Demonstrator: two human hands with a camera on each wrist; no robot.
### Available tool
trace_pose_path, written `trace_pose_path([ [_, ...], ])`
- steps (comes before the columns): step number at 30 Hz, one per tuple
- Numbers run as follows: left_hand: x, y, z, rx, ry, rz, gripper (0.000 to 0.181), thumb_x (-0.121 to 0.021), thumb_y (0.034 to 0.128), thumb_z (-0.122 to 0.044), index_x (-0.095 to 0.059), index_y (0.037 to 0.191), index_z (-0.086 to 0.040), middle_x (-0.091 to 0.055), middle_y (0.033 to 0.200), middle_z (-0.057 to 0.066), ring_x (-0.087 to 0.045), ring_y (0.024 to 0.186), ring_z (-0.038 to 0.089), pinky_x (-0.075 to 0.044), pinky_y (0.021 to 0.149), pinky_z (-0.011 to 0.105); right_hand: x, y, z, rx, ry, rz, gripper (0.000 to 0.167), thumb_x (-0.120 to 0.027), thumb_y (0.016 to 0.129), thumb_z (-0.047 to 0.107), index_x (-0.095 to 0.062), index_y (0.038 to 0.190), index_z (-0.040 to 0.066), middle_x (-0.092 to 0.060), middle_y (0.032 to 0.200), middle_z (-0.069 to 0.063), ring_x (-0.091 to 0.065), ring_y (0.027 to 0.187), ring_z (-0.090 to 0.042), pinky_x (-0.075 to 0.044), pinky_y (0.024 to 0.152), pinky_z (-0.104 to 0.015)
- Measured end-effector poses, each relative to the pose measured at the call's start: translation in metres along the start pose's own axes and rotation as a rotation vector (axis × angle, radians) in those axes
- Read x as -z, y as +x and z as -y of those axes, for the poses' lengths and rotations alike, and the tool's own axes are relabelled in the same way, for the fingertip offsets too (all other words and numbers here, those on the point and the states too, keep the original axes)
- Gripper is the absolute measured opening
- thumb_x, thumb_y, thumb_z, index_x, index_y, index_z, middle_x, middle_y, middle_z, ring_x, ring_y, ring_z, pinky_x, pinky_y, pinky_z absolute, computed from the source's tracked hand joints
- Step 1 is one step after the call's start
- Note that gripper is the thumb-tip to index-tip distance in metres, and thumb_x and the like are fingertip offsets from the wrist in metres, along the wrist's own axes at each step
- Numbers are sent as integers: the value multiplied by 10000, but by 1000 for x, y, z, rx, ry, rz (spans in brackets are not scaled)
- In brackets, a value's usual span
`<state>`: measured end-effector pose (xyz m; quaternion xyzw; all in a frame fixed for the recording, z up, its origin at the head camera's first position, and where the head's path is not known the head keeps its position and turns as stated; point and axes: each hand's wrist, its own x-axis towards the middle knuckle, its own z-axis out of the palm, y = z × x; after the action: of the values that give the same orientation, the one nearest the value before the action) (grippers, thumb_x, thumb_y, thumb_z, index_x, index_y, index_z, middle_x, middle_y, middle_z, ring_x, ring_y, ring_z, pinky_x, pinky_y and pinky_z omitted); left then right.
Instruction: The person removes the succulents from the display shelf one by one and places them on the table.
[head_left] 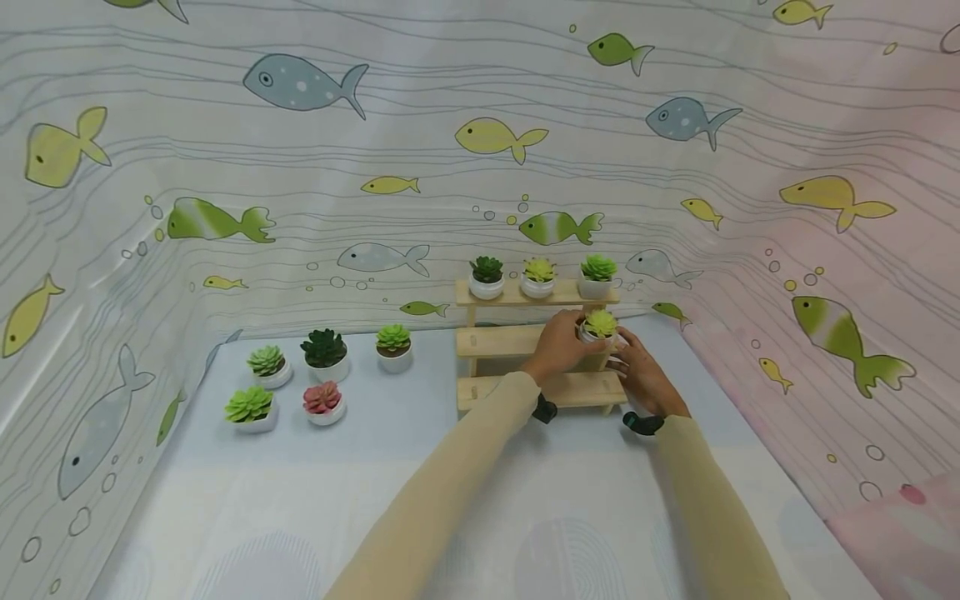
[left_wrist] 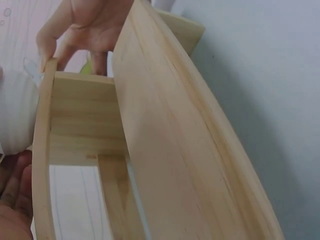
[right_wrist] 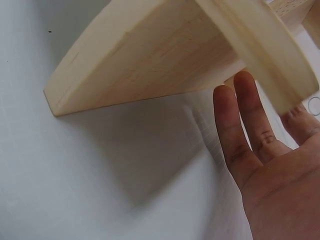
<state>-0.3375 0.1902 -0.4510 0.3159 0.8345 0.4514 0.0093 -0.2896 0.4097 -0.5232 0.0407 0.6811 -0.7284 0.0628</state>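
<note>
In the head view my left hand [head_left: 558, 343] holds a small potted succulent [head_left: 600, 325], yellow-green in a white pot, at the right end of the middle shelf of a wooden plant stand [head_left: 495, 340]. The left wrist view shows the ribbed white pot [left_wrist: 19, 112] beside the plank's edge, with curled left fingers [left_wrist: 17, 192] close below it. My right hand [head_left: 643, 373] is at the stand's right end, its fingers fairly straight. A fingertip meets the plank's end in the left wrist view. The right wrist view shows fingers [right_wrist: 255, 115] beside the planks; the thumb is hidden.
On the top shelf stand a dark green succulent [head_left: 487, 277], a yellow-green one [head_left: 538, 277] and a bright green one [head_left: 597, 276]. Several more potted succulents, including a red one [head_left: 323, 402], stand on the table [head_left: 420, 492] at left. Fish-patterned cloth [head_left: 300, 167] surrounds the table.
</note>
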Motion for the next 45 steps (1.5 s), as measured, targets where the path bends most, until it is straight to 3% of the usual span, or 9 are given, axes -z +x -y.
trace_pose_path([
  [4,3,-3,1,-20,13,-5,495,-784,925,-410,-662,1282,-90,-595,1018,-5,-540,874,107,-455,711,214,1,1,-1,3,-1,14,678,-475,1095,461,-86,1645,374,-209,1646,-155,-307,1415,-374,-261,1170,-589],
  [12,13,-12,12,-80,-14,-36,378,-816,897,-402,-665,1112,-131,-556,923,-5,-504,828,130,-405,676,228,3,1,1,18,-27,27,604,-459,1103,447,-179,1632,361,-329,1554,-101,-416,1330,-302,-462,984,-380],
  [18,25,-20,23,-69,-91,-74,447,-821,895,-377,-672,1217,-105,-594,1030,-1,-545,888,121,-471,739,228,4,-2,5,51,-107,21,562,-471,1095,457,-267,1606,343,-333,1576,-138,-458,1328,-318,-510,935,-326],
  [25,42,-30,25,-44,-172,-99,575,-820,896,-369,-622,1352,-80,-611,1195,33,-586,1006,113,-522,848,231,6,-3,13,49,-201,-10,539,-512,1070,483,-353,1570,354,-371,1546,-152,-549,1258,-244,-505,962,-365],
  [29,50,-38,24,-40,-183,-102,609,-815,903,-358,-589,1393,-76,-605,1217,34,-590,1028,114,-525,873,234,4,-6,19,34,-219,-4,529,-516,1079,447,-360,1568,321,-375,1543,-162,-517,1301,-310,-480,1018,-416],
  [33,58,-46,24,-45,-186,-109,615,-820,900,-349,-580,1404,-90,-613,1207,23,-601,1017,111,-530,872,234,6,-5,18,33,-216,6,540,-514,1076,458,-350,1571,319,-359,1552,-161,-466,1347,-369,-467,1033,-440],
  [38,70,-55,23,-43,-201,-113,635,-831,886,-359,-574,1413,-115,-628,1212,7,-613,1017,118,-537,870,249,7,-3,14,46,-188,11,550,-516,1065,490,-349,1567,342,-387,1511,-129,-505,1299,-311,-517,940,-343],
  [45,84,-67,29,-38,-202,-127,679,-851,861,-361,-571,1424,-105,-623,1252,17,-616,1052,141,-534,908,263,6,-3,11,48,-149,28,553,-515,1068,484,-330,1572,354,-399,1478,-91,-484,1287,-313,-516,934,-326],
])
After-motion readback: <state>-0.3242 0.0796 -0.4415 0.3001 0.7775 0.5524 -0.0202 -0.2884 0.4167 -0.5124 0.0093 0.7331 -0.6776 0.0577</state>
